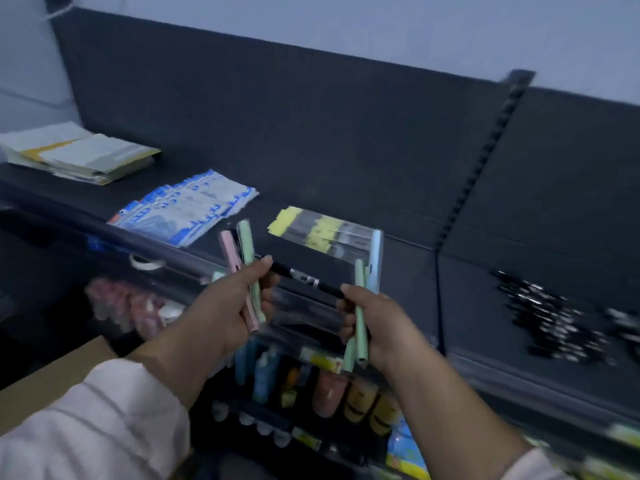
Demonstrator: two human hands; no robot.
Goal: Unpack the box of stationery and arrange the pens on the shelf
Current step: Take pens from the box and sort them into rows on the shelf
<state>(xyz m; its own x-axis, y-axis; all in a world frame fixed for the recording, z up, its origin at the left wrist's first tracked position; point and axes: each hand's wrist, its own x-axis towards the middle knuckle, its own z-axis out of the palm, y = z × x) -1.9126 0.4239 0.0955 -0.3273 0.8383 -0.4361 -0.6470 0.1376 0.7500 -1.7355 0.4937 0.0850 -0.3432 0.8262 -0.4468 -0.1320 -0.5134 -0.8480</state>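
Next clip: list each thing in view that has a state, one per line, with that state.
left hand: closed on pink and green pens
right hand: closed on green and blue pens
black pen: held at both ends, between the two hands
pink pen: upright in left hand
blue pen: upright in right hand
clear packs: lying flat on shelf
blue-and-white packets: fanned flat on shelf

Shelf (398, 258) surface: bare dark strip at 12 o'clock behind hands, wide enough for hand. At 10 o'clock, blue-white packets (187, 211) and paper stack (76, 155) occupy surface. Clear pen packs (325, 230) at 12, just beyond pens. At 3 o'clock, past slotted upright (485, 157), blurred black pens (554, 317) cover shelf; bare room behind them.
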